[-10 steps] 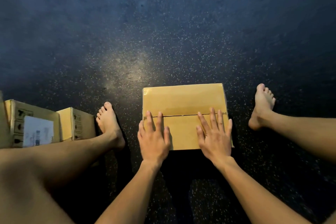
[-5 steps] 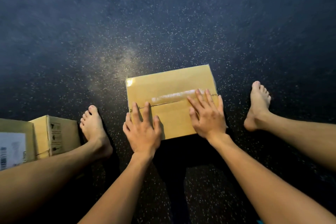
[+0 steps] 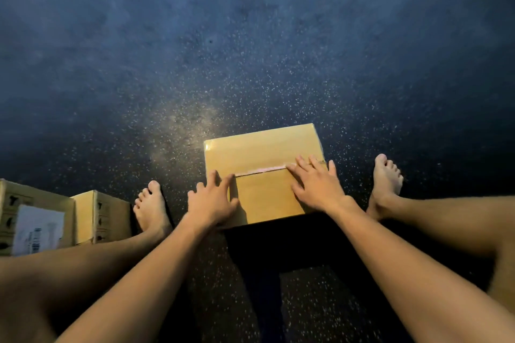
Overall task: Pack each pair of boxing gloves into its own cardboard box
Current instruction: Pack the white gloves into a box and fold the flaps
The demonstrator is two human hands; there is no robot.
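Flat and gripping nothing, the right hand [image 3: 317, 184] has slid rightward along the taped seam [image 3: 264, 170], while the left hand [image 3: 211, 200] steadies the cardboard box [image 3: 259, 150] on the floor [image 3: 250, 64]; sealing seems nearly done.

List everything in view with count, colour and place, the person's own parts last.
closed box: one, tan, on the floor between the feet
printed box: one, tan, on the floor beside the left foot
labelled box: one, tan, left edge, cut off
label: one, white, on the labelled box
floor: dark, speckled, all around
left foot: bare, left of closed box
right foot: bare, right of it
left hand: on its left edge
right hand: flat on its top seam
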